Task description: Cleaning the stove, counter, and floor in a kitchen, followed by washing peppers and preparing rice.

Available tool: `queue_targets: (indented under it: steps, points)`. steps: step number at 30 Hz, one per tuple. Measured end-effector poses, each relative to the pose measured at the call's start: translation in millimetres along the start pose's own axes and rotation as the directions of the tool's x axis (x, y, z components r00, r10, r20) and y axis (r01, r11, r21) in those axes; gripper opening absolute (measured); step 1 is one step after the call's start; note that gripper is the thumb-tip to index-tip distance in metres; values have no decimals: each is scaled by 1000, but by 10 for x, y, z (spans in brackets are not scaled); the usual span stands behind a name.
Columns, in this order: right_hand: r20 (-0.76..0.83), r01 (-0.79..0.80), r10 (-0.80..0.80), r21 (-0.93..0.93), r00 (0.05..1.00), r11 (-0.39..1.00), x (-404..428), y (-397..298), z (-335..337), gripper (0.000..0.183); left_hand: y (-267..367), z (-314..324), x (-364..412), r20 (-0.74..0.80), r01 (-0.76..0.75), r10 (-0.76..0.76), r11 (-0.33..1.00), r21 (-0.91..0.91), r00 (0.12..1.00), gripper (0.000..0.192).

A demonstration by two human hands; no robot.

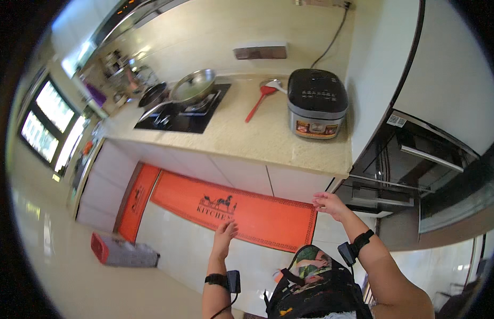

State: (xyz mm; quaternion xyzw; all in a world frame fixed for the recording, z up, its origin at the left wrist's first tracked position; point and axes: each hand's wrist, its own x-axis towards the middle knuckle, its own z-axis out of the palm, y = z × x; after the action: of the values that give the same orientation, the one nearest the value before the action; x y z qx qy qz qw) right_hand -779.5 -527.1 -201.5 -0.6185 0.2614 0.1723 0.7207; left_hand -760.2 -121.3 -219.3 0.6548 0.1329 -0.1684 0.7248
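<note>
My left hand (224,236) hovers in the air in front of an orange kitchen floor mat (267,215), its fingers loosely bent and nothing in them. Level with the mat's right end, my right hand (328,205) hangs with fingers apart and holds nothing. Neither one touches the counter (247,139) ahead of me. Upon that counter, at the right, stands a black and silver rice cooker (316,103). A red spatula (259,104) lies to the left of it, beside a white rice paddle (276,86). Farther left, a steel frying pan (194,87) sits over the gas hob (191,123).
A dark pan (153,95) stands behind the hob's left side. Built-in ovens (422,155) with bar handles fill the right cabinet. A grey bin-like container with a red rim (127,250) is on the floor at left. The cooker's power cord (335,36) runs up the wall.
</note>
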Motion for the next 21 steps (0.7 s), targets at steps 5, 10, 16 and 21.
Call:
queue_targets:
  steps: [5,10,16,21]
  points:
    - [46,-1,-19,399,999,917,702,146,314,28,241,126,1013,138,90,-74,989,-119,988,31]
    - [155,-113,93,130,984,985,1558,372,1094,29,560,-129,1024,203,155,-180,979,132,963,33]
    - [523,79,84,-280,848,957,1940,-229,2684,24,443,-1925,349,-334,293,-248,952,90,909,35]
    - [724,276,71,-349,686,896,2298,-472,3481,26,181,-2980,-274,-637,215,-296,955,-204,712,25]
